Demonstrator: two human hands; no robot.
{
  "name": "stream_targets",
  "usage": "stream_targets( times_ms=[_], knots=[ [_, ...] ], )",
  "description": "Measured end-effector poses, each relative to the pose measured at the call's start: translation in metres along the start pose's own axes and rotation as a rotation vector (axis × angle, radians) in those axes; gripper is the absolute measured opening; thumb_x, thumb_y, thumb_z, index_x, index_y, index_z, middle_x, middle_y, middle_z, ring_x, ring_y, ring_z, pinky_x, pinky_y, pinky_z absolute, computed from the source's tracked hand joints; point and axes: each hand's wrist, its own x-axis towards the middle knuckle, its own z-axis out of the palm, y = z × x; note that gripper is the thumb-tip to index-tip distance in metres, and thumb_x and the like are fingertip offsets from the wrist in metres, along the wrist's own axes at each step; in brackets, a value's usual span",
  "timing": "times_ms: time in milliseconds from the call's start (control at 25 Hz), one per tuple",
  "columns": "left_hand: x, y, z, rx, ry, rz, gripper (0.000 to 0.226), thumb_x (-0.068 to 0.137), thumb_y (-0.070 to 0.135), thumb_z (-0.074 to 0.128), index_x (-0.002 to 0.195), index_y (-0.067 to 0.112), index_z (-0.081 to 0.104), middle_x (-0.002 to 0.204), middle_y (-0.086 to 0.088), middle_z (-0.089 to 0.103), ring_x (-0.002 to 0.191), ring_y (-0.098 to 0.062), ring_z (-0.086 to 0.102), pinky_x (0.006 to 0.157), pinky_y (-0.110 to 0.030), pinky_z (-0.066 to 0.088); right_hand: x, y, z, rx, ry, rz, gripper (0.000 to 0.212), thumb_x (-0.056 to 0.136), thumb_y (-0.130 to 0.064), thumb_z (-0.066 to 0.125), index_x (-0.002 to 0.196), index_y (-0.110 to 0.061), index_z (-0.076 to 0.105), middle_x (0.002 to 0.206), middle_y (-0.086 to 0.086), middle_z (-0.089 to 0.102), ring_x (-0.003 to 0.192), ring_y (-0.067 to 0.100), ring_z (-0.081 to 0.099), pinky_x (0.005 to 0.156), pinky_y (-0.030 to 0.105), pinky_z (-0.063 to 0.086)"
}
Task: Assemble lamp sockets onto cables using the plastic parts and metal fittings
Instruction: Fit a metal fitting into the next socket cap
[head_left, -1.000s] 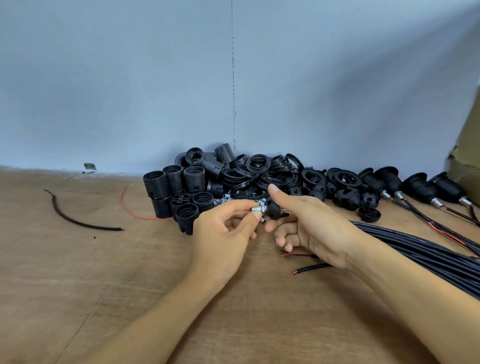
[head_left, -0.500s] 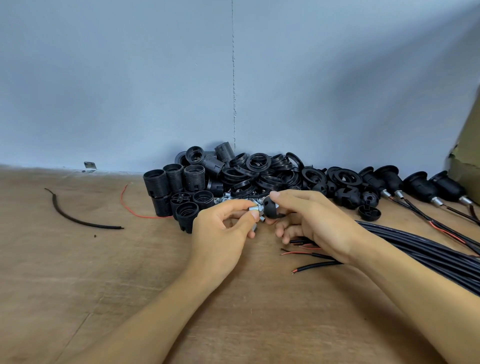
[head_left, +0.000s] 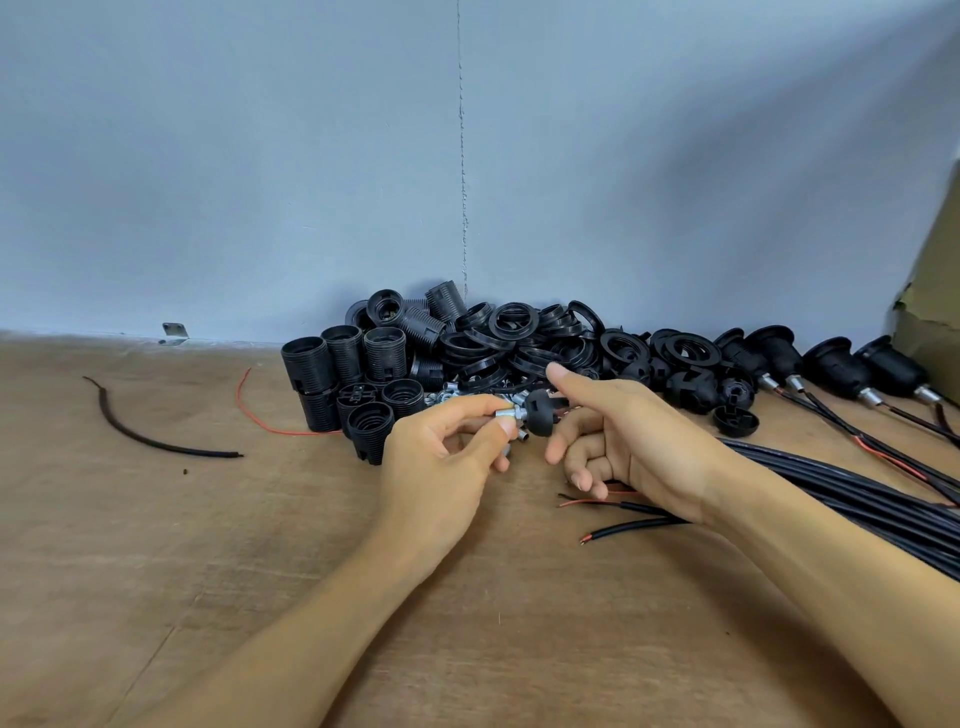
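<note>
My left hand (head_left: 447, 457) pinches a small silver metal fitting (head_left: 506, 414) between thumb and forefinger. A black plastic socket cap (head_left: 540, 413) sits on the fitting's right end. My right hand (head_left: 628, 441) holds the cap's far side with curled fingers, and one finger is raised straight above it. Both hands hover just above the wooden table (head_left: 208, 545), in front of the parts pile. Stripped cable ends (head_left: 618, 530) with red wire lie under my right hand.
Against the wall lie threaded socket bodies (head_left: 337, 364), black rings (head_left: 514, 322), loose caps (head_left: 691, 389) and small metal fittings (head_left: 447, 397). Finished sockets on cables (head_left: 841, 369) and a cable bundle (head_left: 857, 499) fill the right. A cable scrap (head_left: 156, 436) and red wire (head_left: 260, 415) lie left. A cardboard box (head_left: 930, 312) stands far right.
My right hand's top finger was straight, curled over the cap half a second ago, and has lifted straight again. The cap and fitting stay between both hands in nearly the same spot.
</note>
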Motion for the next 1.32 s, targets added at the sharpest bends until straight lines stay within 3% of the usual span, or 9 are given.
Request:
stream_targets(
  times_ms=[80,280,440,560,680,840,1040,1160,1320],
  knots=[
    [0.0004,0.0007,-0.0007,-0.011,0.006,-0.005,0.019,0.090,0.008,0.073,0.089,0.027,0.078,0.076,-0.002,0.076,0.060,-0.007,0.065,0.066,-0.018,0.053,-0.0015,-0.0003,-0.0019,-0.025,-0.027,-0.011,0.038,0.092,-0.044,0.064,0.083,-0.008,0.059,0.067,0.014,0.060,0.042,0.019,0.050,0.038,0.024,0.038],
    [-0.0005,0.0022,0.0017,0.004,-0.032,0.030,0.017,0.092,0.007,0.071,0.092,0.022,0.079,0.072,0.004,0.075,0.060,-0.006,0.064,0.066,-0.019,0.054,0.0013,0.0017,-0.0018,-0.158,0.057,0.082,0.062,0.090,-0.065,0.056,0.075,-0.005,0.064,0.053,0.012,0.053,0.032,0.016,0.042,0.032,0.017,0.029],
    [0.0016,0.0006,0.0010,-0.020,0.007,0.028,0.019,0.092,0.004,0.070,0.091,0.021,0.078,0.075,0.000,0.076,0.058,-0.007,0.065,0.062,-0.016,0.051,0.0016,0.0010,-0.0004,-0.008,-0.010,0.010,0.034,0.092,-0.044,0.066,0.079,-0.014,0.073,0.078,0.017,0.067,0.060,0.024,0.064,0.052,0.030,0.055],
    [0.0021,-0.0016,0.0020,-0.010,0.019,0.006,0.017,0.095,0.009,0.068,0.087,0.020,0.077,0.074,-0.001,0.076,0.059,-0.012,0.069,0.058,-0.020,0.053,0.0028,0.0031,-0.0025,0.008,-0.013,-0.060,0.019,0.092,-0.027,0.069,0.096,-0.008,0.070,0.083,0.009,0.067,0.075,0.023,0.066,0.068,0.032,0.057],
    [0.0033,-0.0035,0.0009,-0.018,0.034,-0.017,0.018,0.096,0.012,0.068,0.082,0.020,0.076,0.072,-0.002,0.076,0.059,-0.014,0.071,0.057,-0.022,0.055,0.0030,0.0040,-0.0033,0.001,0.004,-0.117,0.028,0.087,-0.017,0.073,0.113,-0.006,0.067,0.090,0.009,0.069,0.082,0.023,0.069,0.076,0.031,0.058],
    [0.0029,-0.0039,-0.0003,-0.067,-0.015,-0.031,0.016,0.094,0.006,0.068,0.091,0.019,0.077,0.079,-0.001,0.078,0.064,-0.011,0.071,0.061,-0.019,0.054,0.0008,0.0015,0.0012,-0.055,0.027,-0.065,0.037,0.084,-0.042,0.071,0.093,-0.006,0.067,0.079,0.013,0.069,0.063,0.021,0.065,0.058,0.029,0.057],
    [0.0014,-0.0031,0.0039,-0.107,-0.045,0.012,0.020,0.090,0.002,0.072,0.094,0.021,0.078,0.081,-0.002,0.078,0.068,-0.013,0.072,0.066,-0.020,0.054,0.0013,0.0019,0.0022,-0.172,0.088,0.123,0.069,0.087,-0.074,0.049,0.065,-0.011,0.066,0.055,0.012,0.060,0.035,0.018,0.050,0.035,0.020,0.036],
    [0.0018,-0.0036,0.0027,-0.114,-0.047,0.020,0.022,0.090,0.001,0.072,0.094,0.022,0.078,0.081,-0.002,0.078,0.068,-0.013,0.072,0.065,-0.019,0.054,0.0025,0.0025,0.0034,-0.207,0.109,0.133,0.075,0.086,-0.079,0.043,0.055,-0.015,0.066,0.050,0.009,0.055,0.031,0.016,0.045,0.034,0.019,0.031],
    [0.0019,-0.0038,0.0016,-0.142,-0.069,0.008,0.023,0.091,0.000,0.071,0.094,0.021,0.078,0.078,-0.004,0.077,0.067,-0.012,0.071,0.065,-0.019,0.054,0.0001,-0.0010,0.0008,-0.106,0.053,0.175,0.063,0.085,-0.071,0.056,0.055,-0.016,0.066,0.048,0.006,0.050,0.031,0.014,0.037,0.034,0.018,0.025]
  ],
)
